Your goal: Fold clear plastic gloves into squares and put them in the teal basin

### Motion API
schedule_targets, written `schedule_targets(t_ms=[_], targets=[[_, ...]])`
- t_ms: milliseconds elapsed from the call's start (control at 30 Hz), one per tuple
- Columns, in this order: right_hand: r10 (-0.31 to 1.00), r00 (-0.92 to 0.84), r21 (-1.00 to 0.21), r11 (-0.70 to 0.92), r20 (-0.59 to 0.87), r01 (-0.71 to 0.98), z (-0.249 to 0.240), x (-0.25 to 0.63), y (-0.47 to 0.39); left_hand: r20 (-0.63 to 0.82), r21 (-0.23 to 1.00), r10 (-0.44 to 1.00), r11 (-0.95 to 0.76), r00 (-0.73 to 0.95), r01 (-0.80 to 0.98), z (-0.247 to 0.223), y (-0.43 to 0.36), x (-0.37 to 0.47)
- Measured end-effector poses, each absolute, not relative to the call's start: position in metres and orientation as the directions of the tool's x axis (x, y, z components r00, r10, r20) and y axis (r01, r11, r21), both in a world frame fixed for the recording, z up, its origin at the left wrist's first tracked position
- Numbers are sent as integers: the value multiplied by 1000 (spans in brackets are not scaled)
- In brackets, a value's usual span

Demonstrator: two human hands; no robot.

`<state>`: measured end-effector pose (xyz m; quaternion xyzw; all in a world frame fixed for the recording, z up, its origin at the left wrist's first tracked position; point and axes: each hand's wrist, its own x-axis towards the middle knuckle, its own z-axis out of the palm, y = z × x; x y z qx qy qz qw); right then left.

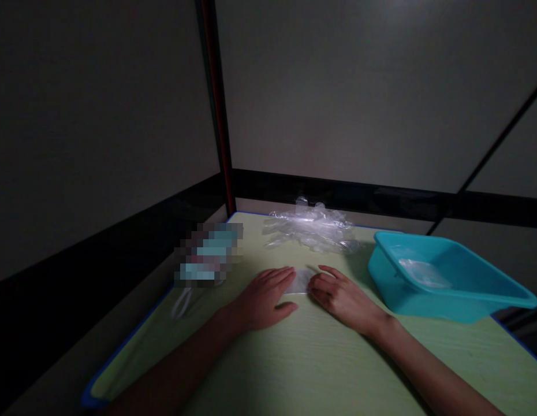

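my forearms come in from the bottom edge, both cut off before the elbow, and the dim light leaves them little more than dark shapes on the pale green table [320, 370]. its blue rim shows along the left side; the near corner drops out of view.

my left hand [263, 297] lies palm down, fingers stretched out flat and unclenched, the tips resting on the left edge of a small clear plastic sheet [301, 281]. my right hand [340, 296] lies beside it, fingers loosely curled, the tips pressing on the right edge of the same sheet. neither hand grips it; both just press it to the table. the sheet sits between my fingertips, near the middle of the table, and it is so thin and see-through that i cannot tell its outline or whether it is folded.

to the left, near the table's edge, a blurred patch [210, 256] hides something teal and white; no writing can be read there. a pale loop [182, 303] lies just below it, too faint to name.

to the right stands a teal basin [459, 300], tilted a little, with something pale and clear [424, 273] lying inside, hard to make out.

further back, a heap of crumpled clear plastic [312, 230] lies near the far edge. behind it rise plain grey walls [359, 86] with a dark band and a reddish post [219, 104] in the corner. i see no labels anywhere.
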<state>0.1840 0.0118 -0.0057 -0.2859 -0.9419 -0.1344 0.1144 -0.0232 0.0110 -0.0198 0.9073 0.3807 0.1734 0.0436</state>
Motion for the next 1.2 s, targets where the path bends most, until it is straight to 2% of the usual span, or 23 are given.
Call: schedule_targets(t_ms=[100,167,333,433,533,600,700,800,1067,1200], targets=[[502,-816,198,802,286,563,-5,184,13,281,195,696,-716,661,670,-20,11,-23],[513,-810,143,813,286,565,-3,185,13,287,192,692,-719,662,668,-20,12,-23],[598,-724,-179,799,343,574,-1,187,11,321,268,707,-706,630,656,-21,15,-22],[705,-599,-419,708,379,568,0,186,8,341,415,762,-647,550,640,-20,17,-19],[810,-454,-653,575,371,493,1,183,7,321,714,870,-482,373,508,-18,18,-14],[874,-341,-797,465,346,385,1,180,8,273,847,917,-372,289,379,-17,20,-9],[950,-228,-965,241,212,107,-4,176,12,223,912,939,-296,262,284,-17,22,-4],[973,-207,-994,86,98,-66,-10,172,15,173,951,953,-228,249,209,-17,24,-2],[964,-256,-960,-139,-74,-243,-11,166,11,72,994,973,-89,219,67,-12,26,-5],[965,-244,-951,-158,-92,-266,-10,164,8,52,998,974,-58,218,21,-13,26,-5]])
